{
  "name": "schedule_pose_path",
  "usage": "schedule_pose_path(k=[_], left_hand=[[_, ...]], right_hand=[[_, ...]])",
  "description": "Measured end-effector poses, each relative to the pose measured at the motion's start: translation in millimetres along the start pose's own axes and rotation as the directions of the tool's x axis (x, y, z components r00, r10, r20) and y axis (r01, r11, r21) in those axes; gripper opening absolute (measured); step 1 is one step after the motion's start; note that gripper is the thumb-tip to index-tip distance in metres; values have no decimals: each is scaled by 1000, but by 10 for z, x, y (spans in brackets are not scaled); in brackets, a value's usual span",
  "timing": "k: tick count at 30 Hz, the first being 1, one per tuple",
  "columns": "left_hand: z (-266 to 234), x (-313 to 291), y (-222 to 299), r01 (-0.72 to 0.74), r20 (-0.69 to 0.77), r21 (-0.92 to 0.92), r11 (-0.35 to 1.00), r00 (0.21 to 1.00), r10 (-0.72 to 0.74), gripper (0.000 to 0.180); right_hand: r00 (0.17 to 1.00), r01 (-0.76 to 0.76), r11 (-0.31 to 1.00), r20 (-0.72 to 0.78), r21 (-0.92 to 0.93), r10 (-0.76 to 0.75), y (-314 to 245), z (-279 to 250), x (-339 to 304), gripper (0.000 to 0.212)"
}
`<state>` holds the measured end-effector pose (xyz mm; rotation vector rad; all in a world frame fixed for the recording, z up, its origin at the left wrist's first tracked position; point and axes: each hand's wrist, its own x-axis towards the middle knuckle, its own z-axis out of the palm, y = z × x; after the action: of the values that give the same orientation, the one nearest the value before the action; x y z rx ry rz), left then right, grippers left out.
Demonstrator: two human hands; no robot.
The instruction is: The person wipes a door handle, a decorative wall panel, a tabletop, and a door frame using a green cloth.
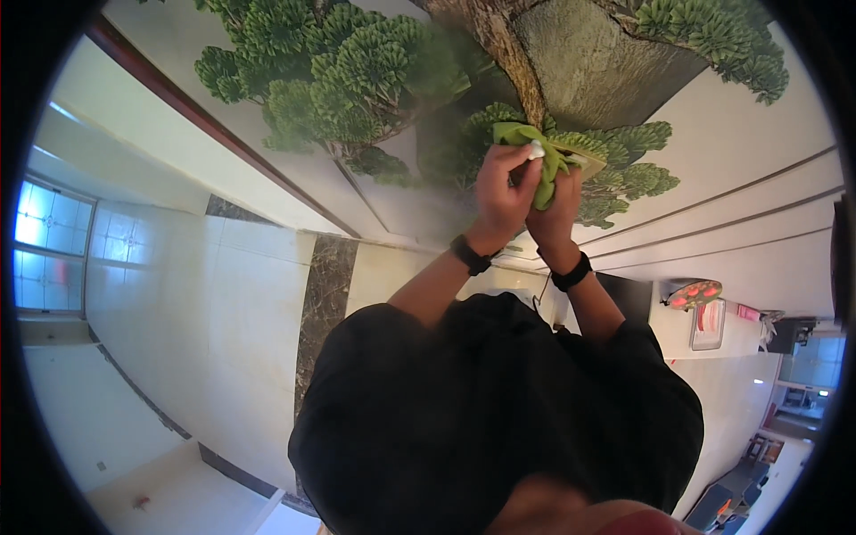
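Note:
Both arms are raised in front of me, up against a wall printed with a green tree. My left hand [504, 196] is closed, its fingers pinched at a bright green cloth [548, 183]. At its fingertips shows a small white piece [536, 150], too small to name. Close beside it, my right hand [555, 218] grips the lower part of the same cloth. Just behind the cloth, a flat tan piece with a pale edge [584, 160] sticks out to the right; whether a hand holds it is hidden. Dark bands circle both wrists.
The tree mural [374, 67] covers the wall ahead, with a dark red trim [187, 98] along its left. At right, a white counter [673, 334] bears a red-patterned round thing [694, 294] and a tray [709, 324]. Pale tiled floor [241, 303] with a dark strip [325, 285] lies at left.

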<state>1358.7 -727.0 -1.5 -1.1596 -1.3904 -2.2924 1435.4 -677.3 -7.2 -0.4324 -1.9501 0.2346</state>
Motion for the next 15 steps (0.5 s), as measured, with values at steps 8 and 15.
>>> schedule_pose_path(k=[8, 15], left_hand=[[314, 113, 121, -208, 183, -124, 970, 956, 228, 26], [-129, -143, -276, -211, 267, 28, 977, 944, 196, 25]], right_hand=[[961, -257, 946, -54, 197, 272, 84, -187, -102, 47], [941, -332, 913, 12, 238, 339, 30, 234, -455, 43]])
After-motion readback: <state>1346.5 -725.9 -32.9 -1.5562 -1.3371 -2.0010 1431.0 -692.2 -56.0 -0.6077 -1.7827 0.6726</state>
